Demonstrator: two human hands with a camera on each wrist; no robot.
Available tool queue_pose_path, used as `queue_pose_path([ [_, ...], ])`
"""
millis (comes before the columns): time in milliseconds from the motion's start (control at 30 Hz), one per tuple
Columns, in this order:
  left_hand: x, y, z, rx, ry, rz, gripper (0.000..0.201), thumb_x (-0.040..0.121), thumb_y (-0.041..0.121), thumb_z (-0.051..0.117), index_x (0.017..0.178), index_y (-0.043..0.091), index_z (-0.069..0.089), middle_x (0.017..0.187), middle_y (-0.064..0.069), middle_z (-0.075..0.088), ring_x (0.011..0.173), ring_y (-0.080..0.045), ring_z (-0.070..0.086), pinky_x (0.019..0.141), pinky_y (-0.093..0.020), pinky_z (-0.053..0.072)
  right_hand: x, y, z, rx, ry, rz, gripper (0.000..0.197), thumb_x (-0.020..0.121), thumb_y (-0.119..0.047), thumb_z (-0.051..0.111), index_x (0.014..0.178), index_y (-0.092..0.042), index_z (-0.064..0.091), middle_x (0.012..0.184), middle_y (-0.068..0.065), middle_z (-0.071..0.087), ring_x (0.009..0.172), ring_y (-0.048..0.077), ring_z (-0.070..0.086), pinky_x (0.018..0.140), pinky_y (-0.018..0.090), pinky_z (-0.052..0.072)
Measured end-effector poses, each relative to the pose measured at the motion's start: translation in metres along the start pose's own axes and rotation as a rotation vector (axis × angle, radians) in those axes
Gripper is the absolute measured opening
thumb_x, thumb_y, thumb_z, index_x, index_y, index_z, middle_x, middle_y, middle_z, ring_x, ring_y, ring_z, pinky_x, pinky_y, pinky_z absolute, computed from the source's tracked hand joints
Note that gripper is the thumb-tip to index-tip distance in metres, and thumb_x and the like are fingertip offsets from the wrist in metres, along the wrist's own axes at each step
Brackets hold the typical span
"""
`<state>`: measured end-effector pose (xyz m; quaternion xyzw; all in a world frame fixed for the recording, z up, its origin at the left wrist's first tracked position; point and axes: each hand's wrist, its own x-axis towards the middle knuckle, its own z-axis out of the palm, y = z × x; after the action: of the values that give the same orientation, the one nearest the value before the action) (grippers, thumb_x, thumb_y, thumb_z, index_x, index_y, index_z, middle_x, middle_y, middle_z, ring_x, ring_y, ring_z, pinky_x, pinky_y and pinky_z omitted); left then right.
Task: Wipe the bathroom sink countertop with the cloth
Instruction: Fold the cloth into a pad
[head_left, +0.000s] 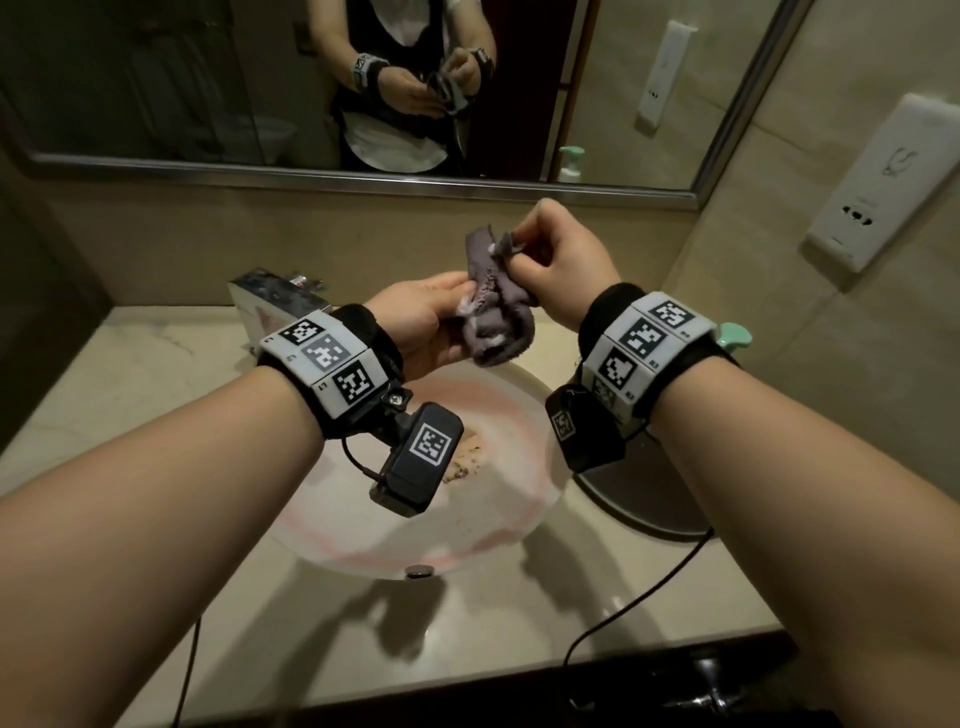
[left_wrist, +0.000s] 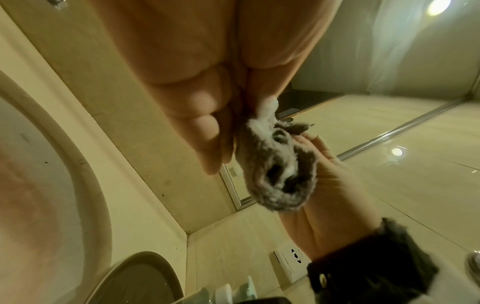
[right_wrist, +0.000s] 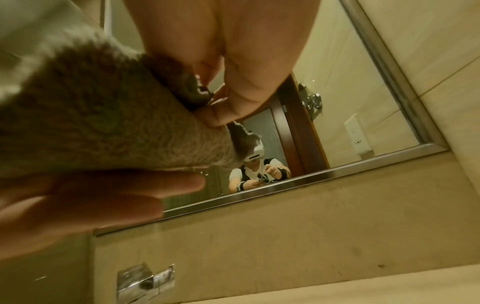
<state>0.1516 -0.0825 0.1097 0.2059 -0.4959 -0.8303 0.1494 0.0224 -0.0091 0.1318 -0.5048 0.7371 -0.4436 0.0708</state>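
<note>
A small grey cloth (head_left: 493, 312) with white foam on it hangs crumpled above the sink basin (head_left: 493, 499). My left hand (head_left: 452, 296) lies palm up beneath it, thumb pinching its lower left edge against the fingers. Just above, my right hand (head_left: 519, 254) pinches the cloth's upper corner. In the left wrist view the cloth (left_wrist: 275, 170) dangles between my left fingers (left_wrist: 207, 127) and the right palm. The right wrist view shows the cloth (right_wrist: 103, 123) close up, with my left fingers (right_wrist: 116, 191) straight under it. The beige countertop (head_left: 130, 374) surrounds the basin.
A chrome faucet (head_left: 275, 301) stands behind the basin at the left. A dark round dish (head_left: 639, 493) and a green pump bottle (head_left: 735, 335) sit on the counter at the right. A black cable (head_left: 623, 608) trails over the front edge. The mirror (head_left: 208, 78) hangs behind, with a wall socket (head_left: 883, 182) to its right.
</note>
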Motion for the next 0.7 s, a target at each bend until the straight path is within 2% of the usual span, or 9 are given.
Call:
queue_pose_path([
  [100,-0.004,0.005,0.002,-0.025,0.011,0.051,0.038,0.102,0.008,0.031,0.138,0.006,0.044,0.091,-0.005,0.067,0.072,-0.012,0.069,0.059,-0.019,0.059,-0.004,0.006,-0.004,-0.06,-0.038,0.031,0.024,0.086,-0.005,0.056,0.075,-0.022,0.043,0.068,-0.011,0.049,0.064,0.01,0.047,0.056,0.018,0.041],
  [167,-0.005,0.009,0.003,-0.054,0.011,0.083,0.039,0.102,0.007,0.029,0.139,0.007,0.042,0.097,-0.007,0.064,0.081,-0.015,0.064,0.061,-0.02,0.059,-0.012,0.009,-0.005,-0.081,-0.077,0.037,0.026,0.087,-0.004,0.056,0.074,-0.023,0.043,0.07,-0.012,0.049,0.063,0.003,0.048,0.05,0.003,0.039],
  [200,-0.005,0.01,0.003,-0.073,0.009,0.09,0.039,0.103,0.007,0.028,0.139,0.007,0.042,0.098,-0.008,0.063,0.083,-0.016,0.062,0.063,-0.02,0.059,-0.016,0.009,-0.005,-0.07,-0.094,0.04,0.032,0.087,-0.003,0.056,0.071,-0.026,0.041,0.071,-0.013,0.05,0.063,0.0,0.048,0.049,0.001,0.04],
  [267,-0.005,0.01,0.003,-0.089,0.009,0.096,0.039,0.103,0.006,0.027,0.139,0.005,0.041,0.098,-0.009,0.063,0.084,-0.016,0.062,0.064,-0.021,0.059,-0.022,0.008,-0.003,-0.051,-0.118,0.029,0.037,0.087,-0.003,0.056,0.068,-0.03,0.04,0.073,-0.011,0.052,0.065,0.002,0.051,0.056,0.005,0.044],
  [367,-0.004,0.004,0.003,-0.036,0.02,0.07,0.036,0.102,0.007,0.029,0.134,0.004,0.045,0.099,-0.01,0.063,0.083,-0.017,0.063,0.068,-0.024,0.059,-0.029,-0.001,0.0,-0.039,-0.167,-0.007,0.038,0.087,-0.005,0.059,0.069,-0.032,0.04,0.079,-0.006,0.055,0.078,0.014,0.057,0.075,0.026,0.05],
  [467,-0.005,-0.003,0.003,0.068,0.0,0.019,0.027,0.101,0.008,0.032,0.12,0.01,0.051,0.08,-0.005,0.069,0.063,-0.011,0.068,0.058,-0.022,0.058,-0.028,-0.008,0.002,-0.012,-0.175,-0.05,0.038,0.087,-0.006,0.06,0.069,-0.033,0.041,0.074,-0.012,0.052,0.071,0.007,0.053,0.07,0.019,0.047],
  [533,-0.005,-0.004,0.001,0.073,-0.007,0.002,0.024,0.102,0.011,0.031,0.117,0.012,0.05,0.074,-0.002,0.069,0.057,-0.009,0.068,0.056,-0.021,0.056,-0.023,-0.009,0.002,0.043,-0.105,-0.029,0.038,0.087,-0.004,0.06,0.069,-0.032,0.041,0.073,-0.011,0.052,0.065,0.004,0.049,0.064,0.015,0.043],
  [633,-0.008,0.0,-0.001,0.04,-0.002,0.004,0.024,0.103,0.014,0.032,0.114,0.015,0.054,0.092,-0.005,0.064,0.07,-0.012,0.068,0.061,-0.024,0.06,-0.016,-0.005,-0.004,0.062,-0.015,0.075,0.038,0.088,-0.003,0.059,0.067,-0.028,0.04,0.071,-0.009,0.051,0.063,0.006,0.048,0.056,0.009,0.04],
  [700,-0.009,0.005,-0.003,0.044,0.025,0.026,0.025,0.103,0.013,0.033,0.116,0.015,0.054,0.096,-0.006,0.064,0.079,-0.015,0.067,0.061,-0.026,0.06,-0.016,0.002,-0.009,-0.02,-0.02,0.164,0.036,0.088,-0.004,0.058,0.067,-0.028,0.039,0.072,-0.007,0.052,0.071,0.014,0.052,0.06,0.017,0.043],
])
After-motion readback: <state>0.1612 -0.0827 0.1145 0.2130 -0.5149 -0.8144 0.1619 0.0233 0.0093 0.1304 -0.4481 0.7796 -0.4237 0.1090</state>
